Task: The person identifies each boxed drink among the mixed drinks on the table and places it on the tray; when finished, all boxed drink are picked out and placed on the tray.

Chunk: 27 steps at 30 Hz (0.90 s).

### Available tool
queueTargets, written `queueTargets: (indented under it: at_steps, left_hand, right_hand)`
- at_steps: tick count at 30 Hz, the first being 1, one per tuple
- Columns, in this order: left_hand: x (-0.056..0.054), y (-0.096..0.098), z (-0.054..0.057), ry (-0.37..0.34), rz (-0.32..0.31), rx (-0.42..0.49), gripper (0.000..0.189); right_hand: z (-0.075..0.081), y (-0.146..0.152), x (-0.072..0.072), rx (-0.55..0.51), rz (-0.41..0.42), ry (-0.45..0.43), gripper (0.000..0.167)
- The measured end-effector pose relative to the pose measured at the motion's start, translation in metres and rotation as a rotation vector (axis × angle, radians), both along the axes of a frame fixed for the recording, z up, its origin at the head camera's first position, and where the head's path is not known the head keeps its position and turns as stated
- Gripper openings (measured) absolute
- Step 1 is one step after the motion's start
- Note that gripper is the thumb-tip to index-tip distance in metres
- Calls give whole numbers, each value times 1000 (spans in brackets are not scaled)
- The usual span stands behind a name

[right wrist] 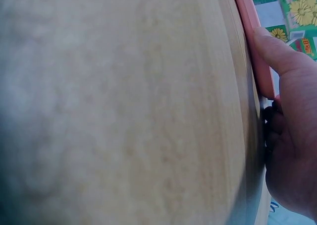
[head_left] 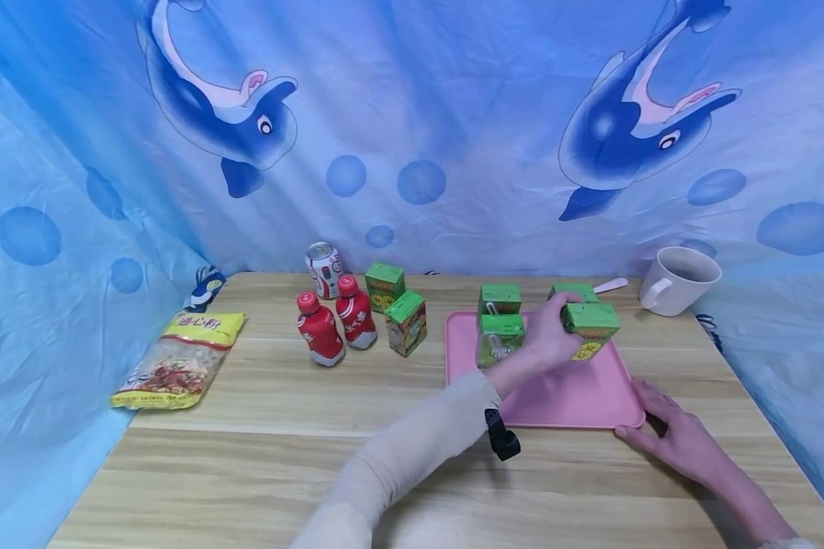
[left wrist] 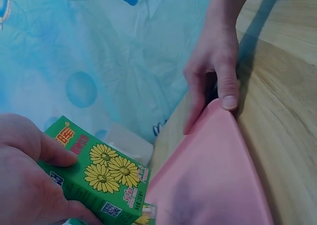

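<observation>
My left hand (head_left: pixel 552 335) grips a green drink carton (head_left: pixel 593 316) with yellow flowers, over the right part of the pink tray (head_left: pixel 556 404). In the left wrist view, thumb and fingers hold opposite sides of this carton (left wrist: pixel 101 173). Two similar cartons, a front one (head_left: pixel 501 339) and a rear one (head_left: pixel 500 296), stand at the tray's left with wrapped straws on them. Another carton (head_left: pixel 571 290) is partly hidden behind the held one. My right hand (head_left: pixel 680 438) holds the tray's near right corner between thumb and fingers; the right wrist view shows its thumb (right wrist: pixel 277 49) along the rim.
Left of the tray stand two more cartons, one behind (head_left: pixel 385 286) and one nearer (head_left: pixel 407 324), two red bottles (head_left: pixel 320 332) and a can (head_left: pixel 323 271). A yellow food bag (head_left: pixel 181 362) lies far left. A mug (head_left: pixel 680 278) and a pale pink handle (head_left: pixel 611 285) are at back right.
</observation>
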<state>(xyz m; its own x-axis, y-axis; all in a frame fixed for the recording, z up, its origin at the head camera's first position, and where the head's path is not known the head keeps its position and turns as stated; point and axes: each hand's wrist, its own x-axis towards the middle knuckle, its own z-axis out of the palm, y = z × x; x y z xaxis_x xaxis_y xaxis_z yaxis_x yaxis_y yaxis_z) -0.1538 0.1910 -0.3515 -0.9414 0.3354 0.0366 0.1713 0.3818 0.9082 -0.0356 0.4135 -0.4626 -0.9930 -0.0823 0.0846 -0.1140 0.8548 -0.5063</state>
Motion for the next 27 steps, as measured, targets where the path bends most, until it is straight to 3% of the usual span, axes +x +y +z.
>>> queueTargets:
  at_steps: [5,19,27]
  left_hand:
    - [0,10,-9,-22,9,-14,67]
    - [-1,22,-30,-161,81,58,71]
    - [-3,28,-40,-190,125,74,72]
  right_hand:
    - [-1,1,1,-5,6,6,91]
    - [-1,-1,0,-3,-3,-25,94]
    - [-2,0,1,-10,0,-19,93]
